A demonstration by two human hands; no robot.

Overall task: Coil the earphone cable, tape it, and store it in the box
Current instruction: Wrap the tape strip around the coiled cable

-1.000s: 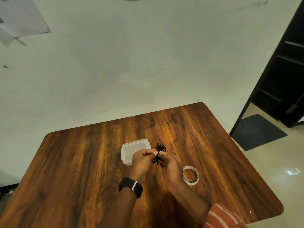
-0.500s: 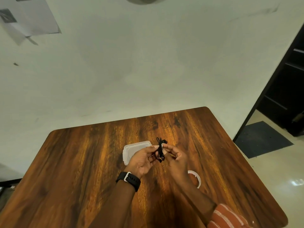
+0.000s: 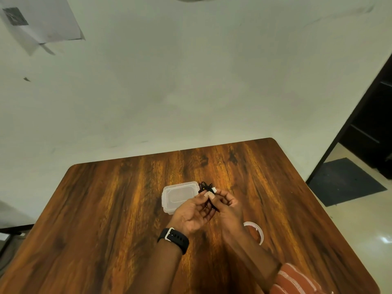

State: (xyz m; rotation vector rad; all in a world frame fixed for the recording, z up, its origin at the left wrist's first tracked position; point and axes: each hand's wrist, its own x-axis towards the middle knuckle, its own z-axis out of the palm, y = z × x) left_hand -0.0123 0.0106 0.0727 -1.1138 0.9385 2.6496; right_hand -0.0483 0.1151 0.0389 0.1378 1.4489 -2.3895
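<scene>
A small bundle of coiled black earphone cable is pinched between both hands above the table. My left hand, with a black watch on its wrist, grips the bundle from the left. My right hand grips it from the right, and a bit of white tape shows at the fingertips against the cable. A clear plastic box with its lid on lies on the table just left of the hands. A white tape roll lies on the table beside my right wrist.
The wooden table stands against a pale wall. Its right edge drops to a tiled floor with a dark mat and a dark doorway. Paper sheets hang on the wall at upper left.
Both hands have lifted the cable bundle slightly and turned it; the left palm now faces up more. The head camera has tilted, so the table sits lower in view.
</scene>
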